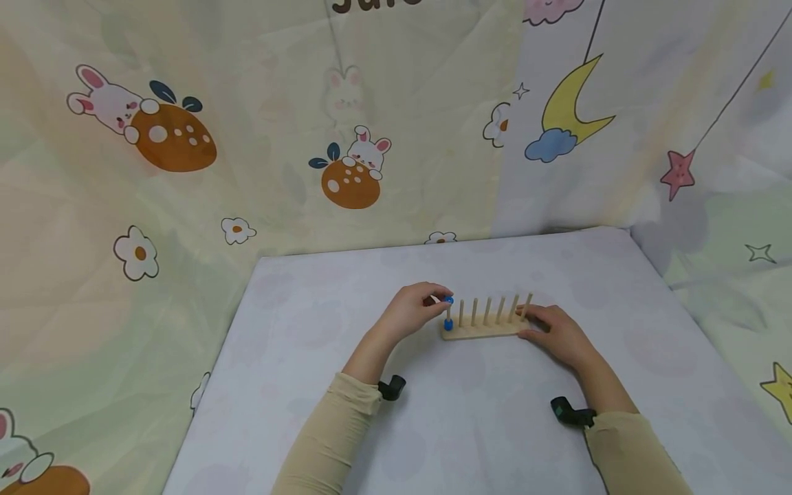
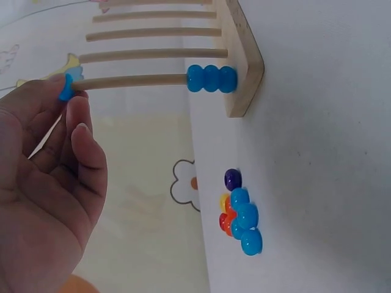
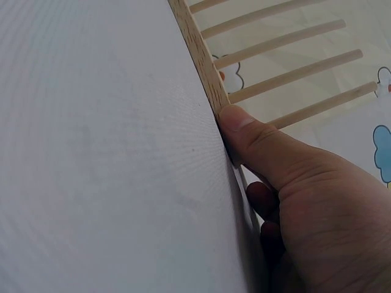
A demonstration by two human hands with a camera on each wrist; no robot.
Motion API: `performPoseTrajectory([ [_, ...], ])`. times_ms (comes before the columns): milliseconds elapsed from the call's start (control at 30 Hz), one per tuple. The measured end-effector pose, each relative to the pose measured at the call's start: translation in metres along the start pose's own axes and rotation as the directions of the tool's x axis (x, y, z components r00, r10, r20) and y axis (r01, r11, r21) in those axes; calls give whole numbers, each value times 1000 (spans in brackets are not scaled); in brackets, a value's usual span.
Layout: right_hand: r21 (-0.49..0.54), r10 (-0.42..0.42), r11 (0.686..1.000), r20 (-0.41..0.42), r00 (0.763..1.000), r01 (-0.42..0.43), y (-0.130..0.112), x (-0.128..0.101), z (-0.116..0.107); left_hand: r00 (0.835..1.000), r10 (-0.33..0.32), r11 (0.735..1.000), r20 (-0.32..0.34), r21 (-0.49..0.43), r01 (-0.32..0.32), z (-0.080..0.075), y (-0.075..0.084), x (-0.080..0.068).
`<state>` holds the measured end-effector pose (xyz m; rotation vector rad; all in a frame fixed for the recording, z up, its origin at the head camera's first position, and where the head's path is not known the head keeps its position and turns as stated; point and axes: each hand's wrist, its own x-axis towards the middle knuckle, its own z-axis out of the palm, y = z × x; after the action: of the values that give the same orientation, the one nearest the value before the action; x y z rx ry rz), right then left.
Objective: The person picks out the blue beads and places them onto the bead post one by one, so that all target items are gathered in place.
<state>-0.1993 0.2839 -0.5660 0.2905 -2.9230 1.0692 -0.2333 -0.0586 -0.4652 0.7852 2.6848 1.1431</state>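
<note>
1. The left hand (image 1: 411,313) pinches a small blue round bead (image 2: 66,87) at the top of the end peg on the long wooden peg board (image 1: 479,330).
2. Three blue beads (image 2: 211,79) sit low on that peg.
3. The right hand (image 1: 557,333) grips the board's other end.

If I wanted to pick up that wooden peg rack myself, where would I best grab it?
Probably by the flat base, pinched across its long edges from above at a short end. The right hand already holds that end, thumb against the edge. The thin upright pegs look like poor handles, and the left hand is holding a blue bead at the first peg's tip.
</note>
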Motion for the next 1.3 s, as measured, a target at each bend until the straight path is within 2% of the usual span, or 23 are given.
performPoseTrajectory([
  [533, -2, -14, 1000, -2, 1000, 14, -1, 1, 0, 999, -23, 999, 32, 29, 22, 12, -11, -1],
  [833, -1, 0, 1000, 4, 1000, 0, -1, 0, 0, 997, -68, 998, 45, -12, 69, 23, -24, 0],
  [1300, -13, 7, 1000, 8, 1000, -7, -2, 0, 0, 994, -93, 995, 52, -42, 95, 36, -36, 1],
])
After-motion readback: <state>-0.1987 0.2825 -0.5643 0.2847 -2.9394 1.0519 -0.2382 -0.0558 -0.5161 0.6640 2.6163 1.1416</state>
